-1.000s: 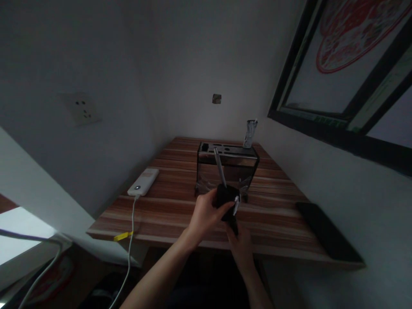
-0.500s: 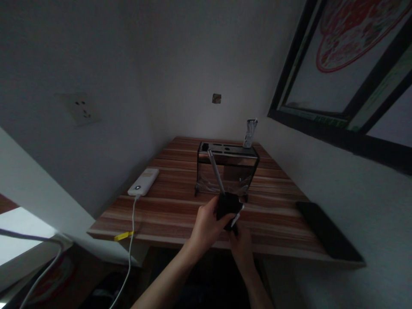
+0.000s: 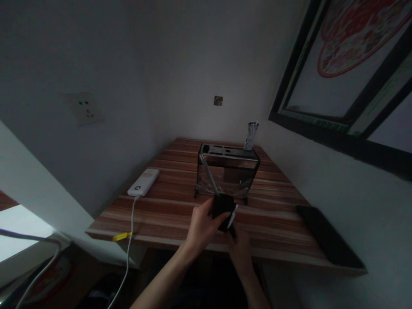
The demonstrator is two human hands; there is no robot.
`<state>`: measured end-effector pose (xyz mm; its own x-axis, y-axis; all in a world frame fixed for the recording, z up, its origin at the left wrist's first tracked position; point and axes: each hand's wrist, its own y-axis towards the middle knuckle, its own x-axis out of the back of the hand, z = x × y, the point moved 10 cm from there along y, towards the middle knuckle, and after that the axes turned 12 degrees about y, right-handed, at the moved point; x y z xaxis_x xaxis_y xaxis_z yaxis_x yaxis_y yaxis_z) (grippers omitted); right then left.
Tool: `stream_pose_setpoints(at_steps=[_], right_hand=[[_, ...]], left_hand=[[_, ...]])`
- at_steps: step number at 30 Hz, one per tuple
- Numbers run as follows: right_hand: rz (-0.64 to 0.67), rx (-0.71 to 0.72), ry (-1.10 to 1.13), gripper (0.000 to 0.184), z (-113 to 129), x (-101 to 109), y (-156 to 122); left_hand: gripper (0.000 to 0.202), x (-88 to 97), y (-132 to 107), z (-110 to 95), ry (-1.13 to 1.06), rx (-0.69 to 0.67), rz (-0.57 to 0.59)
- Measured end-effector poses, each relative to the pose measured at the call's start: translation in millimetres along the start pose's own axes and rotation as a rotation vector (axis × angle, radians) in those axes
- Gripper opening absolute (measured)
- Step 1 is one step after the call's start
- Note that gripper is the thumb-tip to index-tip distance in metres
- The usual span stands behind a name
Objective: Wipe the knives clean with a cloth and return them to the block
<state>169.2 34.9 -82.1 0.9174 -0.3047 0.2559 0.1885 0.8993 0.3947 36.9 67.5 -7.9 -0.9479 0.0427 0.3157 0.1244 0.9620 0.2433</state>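
Note:
My left hand [image 3: 201, 227] is closed around a black block-like piece [image 3: 222, 205] above the table's front edge. A slim grey metal rod [image 3: 210, 175] sticks up from the block, leaning to the left. A small white scrap [image 3: 231, 219] shows on the block's right side. Just below, my right hand [image 3: 240, 246] is closed on a dark handle-like part [image 3: 232, 232] that meets the block's lower end; its fingers are partly hidden. Behind the rod stands a metal rack [image 3: 238, 163] with slots in its top and clear plastic around its lower part.
A crumpled silvery wrapper-like piece [image 3: 250, 135] stands on the rack's right end. On the wood-grain table [image 3: 174, 201] lie a white power bank [image 3: 143, 182] with a white cable [image 3: 131, 240], and a black flat object [image 3: 328, 234] at right. Walls enclose both sides.
Both hands have shifted slightly left with the black block and its rod. The rod leans a bit further left. The view has tilted slightly; the rack stays put.

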Motion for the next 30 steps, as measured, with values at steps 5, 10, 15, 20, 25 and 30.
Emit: stream_pose_setpoints(at_steps=[5,10,15,20,25,30], right_hand=[[0.005,0.009,0.011,0.033,8,-1,1],[0.034,-0.009,-0.007,0.04,10,-5,1],[0.034,0.0,-0.069,0.043,6,-7,0],[0.059,0.011,-0.131,0.044,10,-9,0],[0.045,0.042,-0.165,0.044,14,-8,0],[0.043,0.051,-0.141,0.045,12,-8,-1]], left_hand=[[0.023,14.5,6,-9,0.003,-0.009,-0.028],[0.022,33.5,14,-16,0.03,-0.039,-0.092],[0.028,51.7,22,-24,-0.055,-0.036,-0.118],[0.031,77.8,32,-36,-0.109,-0.054,-0.185],[0.033,106.1,39,-48,-0.092,-0.105,-0.298],[0.031,128.2,44,-62,-0.106,-0.186,-0.402]])
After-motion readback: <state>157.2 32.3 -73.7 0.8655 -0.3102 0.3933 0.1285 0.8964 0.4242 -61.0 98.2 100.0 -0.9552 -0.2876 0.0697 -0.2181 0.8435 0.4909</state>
